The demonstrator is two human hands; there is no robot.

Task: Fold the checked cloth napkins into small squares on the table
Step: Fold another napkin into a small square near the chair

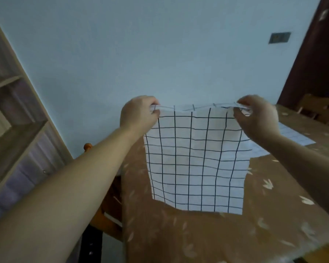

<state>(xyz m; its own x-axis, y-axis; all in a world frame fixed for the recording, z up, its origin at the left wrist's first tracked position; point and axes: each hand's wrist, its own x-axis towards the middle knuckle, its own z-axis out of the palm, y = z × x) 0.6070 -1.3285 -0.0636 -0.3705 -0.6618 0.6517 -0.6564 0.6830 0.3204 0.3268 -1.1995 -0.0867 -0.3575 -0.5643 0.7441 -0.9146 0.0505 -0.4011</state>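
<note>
While hands pinch top corners — L (140, 114); R (256, 115) — napkin (196, 160) hangs above table (179, 234).

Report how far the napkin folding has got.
Done: no small folded square shows anywhere on the table. In hand: the left hand and right hand pinch the top corners of one checked napkin, which hangs above the table, seemingly doubled over at the top edge. Left: folding it down to a square, then the napkin lying flat behind the right hand.

Table (198, 236) under brown leaf-print cloth bears flat checked napkins (294, 135)
</note>
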